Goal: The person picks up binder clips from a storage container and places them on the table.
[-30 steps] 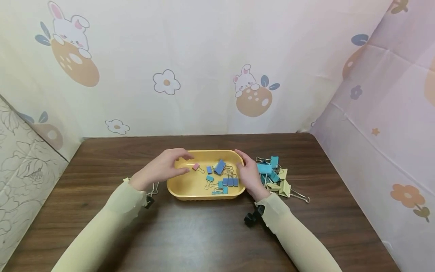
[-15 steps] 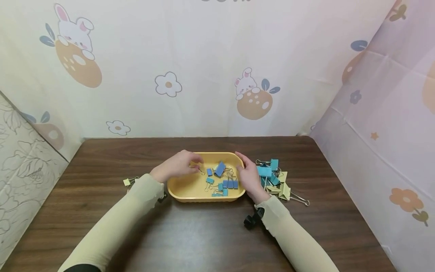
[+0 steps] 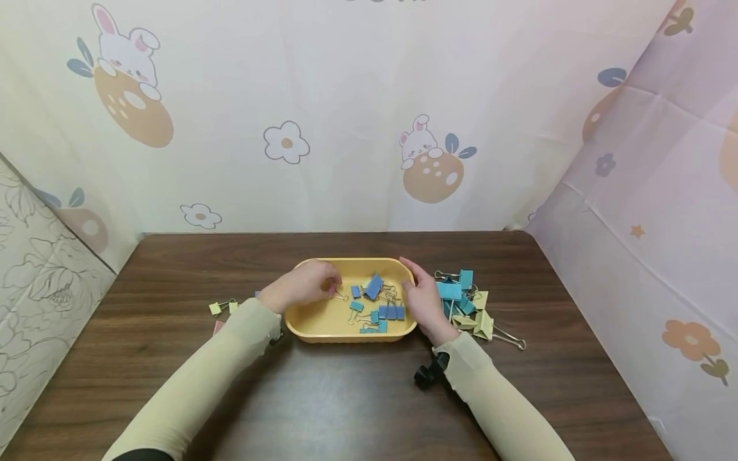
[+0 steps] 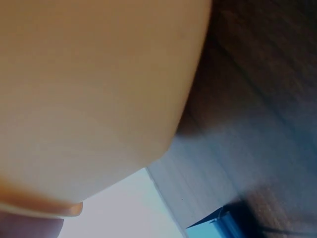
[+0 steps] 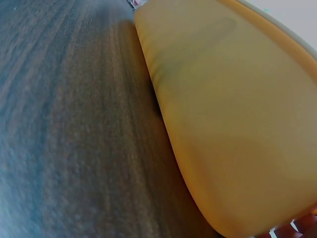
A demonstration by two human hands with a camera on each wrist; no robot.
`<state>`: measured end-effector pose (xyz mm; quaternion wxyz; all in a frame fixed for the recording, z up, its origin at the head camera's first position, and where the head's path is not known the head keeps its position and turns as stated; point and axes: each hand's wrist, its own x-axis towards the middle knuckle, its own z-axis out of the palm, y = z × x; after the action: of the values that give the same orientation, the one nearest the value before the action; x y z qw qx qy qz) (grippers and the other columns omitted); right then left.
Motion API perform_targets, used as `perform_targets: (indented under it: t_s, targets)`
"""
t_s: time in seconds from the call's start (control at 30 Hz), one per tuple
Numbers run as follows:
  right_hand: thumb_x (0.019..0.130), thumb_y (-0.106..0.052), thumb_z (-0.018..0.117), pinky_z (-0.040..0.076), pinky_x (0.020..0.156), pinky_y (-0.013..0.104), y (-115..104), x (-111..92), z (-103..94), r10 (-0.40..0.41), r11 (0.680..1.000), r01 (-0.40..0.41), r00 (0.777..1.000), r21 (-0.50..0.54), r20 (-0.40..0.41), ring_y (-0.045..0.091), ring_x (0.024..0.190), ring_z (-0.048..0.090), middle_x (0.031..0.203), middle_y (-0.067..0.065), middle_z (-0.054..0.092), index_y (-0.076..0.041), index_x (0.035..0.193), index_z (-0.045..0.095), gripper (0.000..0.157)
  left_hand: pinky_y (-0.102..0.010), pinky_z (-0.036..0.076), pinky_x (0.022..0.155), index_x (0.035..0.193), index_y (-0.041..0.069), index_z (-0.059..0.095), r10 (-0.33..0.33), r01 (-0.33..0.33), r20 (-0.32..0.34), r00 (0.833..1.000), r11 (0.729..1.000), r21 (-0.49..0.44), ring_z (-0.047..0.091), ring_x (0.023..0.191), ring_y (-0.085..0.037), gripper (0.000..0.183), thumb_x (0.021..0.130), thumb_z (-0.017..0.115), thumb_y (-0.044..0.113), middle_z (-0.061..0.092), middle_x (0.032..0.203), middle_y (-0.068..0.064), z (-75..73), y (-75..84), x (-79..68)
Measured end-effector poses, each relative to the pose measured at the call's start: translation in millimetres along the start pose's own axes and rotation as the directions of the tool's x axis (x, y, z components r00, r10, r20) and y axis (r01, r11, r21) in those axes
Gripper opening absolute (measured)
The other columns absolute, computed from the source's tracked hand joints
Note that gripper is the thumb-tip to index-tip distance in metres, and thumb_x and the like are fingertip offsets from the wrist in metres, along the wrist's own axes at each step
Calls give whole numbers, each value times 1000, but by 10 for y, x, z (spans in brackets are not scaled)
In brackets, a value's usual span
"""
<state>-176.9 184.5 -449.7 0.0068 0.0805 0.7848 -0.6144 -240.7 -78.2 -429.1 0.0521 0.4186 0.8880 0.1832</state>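
Note:
A yellow tray (image 3: 323, 330) holds several small blue and teal binder clips, one blue binder clip (image 3: 373, 286) among them. My left hand (image 3: 302, 283) reaches over the tray's left end, its fingertips pinching a small pink binder clip (image 3: 332, 290) whose wire handles point right. My right hand (image 3: 425, 298) grips the tray's right end, thumb inside the rim and fingers outside. The tray's outer wall (image 5: 233, 114) fills much of the right wrist view. In the left wrist view, the tray wall (image 4: 94, 99) hides the pink clip.
Right of the tray lies a heap of larger teal binder clips (image 3: 448, 290) and pale yellow binder clips (image 3: 483, 322). Small yellow clips (image 3: 216, 309) and a partly hidden pink piece (image 3: 218, 327) lie beside my left forearm. A patterned curtain (image 3: 346, 179) stands behind the table.
My left hand has moved right and deeper into the tray, its fingers closing around the pink binder clip. My right hand keeps its grip on the tray's right end.

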Motion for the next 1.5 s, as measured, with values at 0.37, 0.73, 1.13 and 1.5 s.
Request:
perform_targets:
  t_s: [0.37,0.73,1.13,1.5]
  targets:
    - [102,-2,44,40,106,44,-33,-23,-1,-30,999,30,999,14,9,25,129,49,148,8,47,-16,149,46,49,-29,50,78,86,9,74,3,-1,-28,1000,999,42,58,79,-12,5,87,73,4,67,85,2,48,33,-35]
    - [103,-3,44,40,105,44,-27,-12,-12,-34,999,34,999,16,7,25,128,50,148,8,47,-17,149,46,49,-28,51,74,82,10,74,14,-12,-34,999,998,60,58,76,-11,7,86,76,5,66,81,5,34,39,-31]
    - [103,-3,44,39,107,44,-20,-7,-3,-26,1000,26,1000,13,12,25,130,49,147,8,47,-16,149,46,47,-33,52,86,89,6,77,10,-16,-130,992,999,-45,65,93,-17,4,87,75,8,70,97,-2,-6,45,-90]
    - [103,-3,45,38,108,44,-5,-5,-3,-14,1000,14,1000,10,7,25,130,48,148,8,47,-18,148,47,48,-33,53,75,92,9,77,-36,11,-288,957,996,-90,66,87,-16,7,89,76,15,70,100,1,-281,-44,-489]
